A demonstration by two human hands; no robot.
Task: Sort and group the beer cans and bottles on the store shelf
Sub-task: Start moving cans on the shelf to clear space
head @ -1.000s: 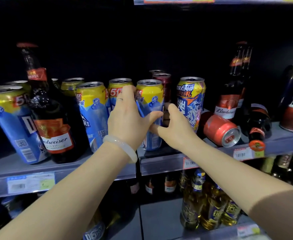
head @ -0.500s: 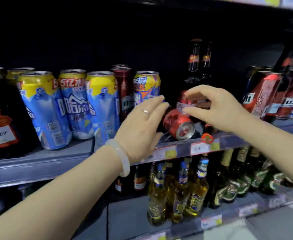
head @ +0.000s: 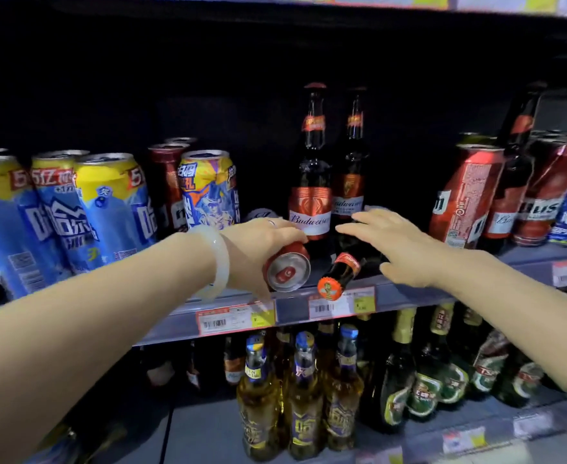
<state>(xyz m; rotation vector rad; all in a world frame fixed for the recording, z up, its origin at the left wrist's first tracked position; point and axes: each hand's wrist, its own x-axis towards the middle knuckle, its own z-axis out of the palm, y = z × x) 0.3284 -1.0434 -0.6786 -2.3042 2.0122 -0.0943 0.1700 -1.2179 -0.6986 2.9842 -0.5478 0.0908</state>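
two hands (head: 262, 249) (head: 399, 246) | left grips red can (head: 287, 271); fallen bottle (head: 339, 272) body hidden

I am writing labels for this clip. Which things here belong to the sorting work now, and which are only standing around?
In the job:
- left hand, gripping the fallen red can
- right hand, open over the lying bottle
- upright Budweiser bottles

Only standing by:
- blue cans
- lower-shelf bottles
- price tags
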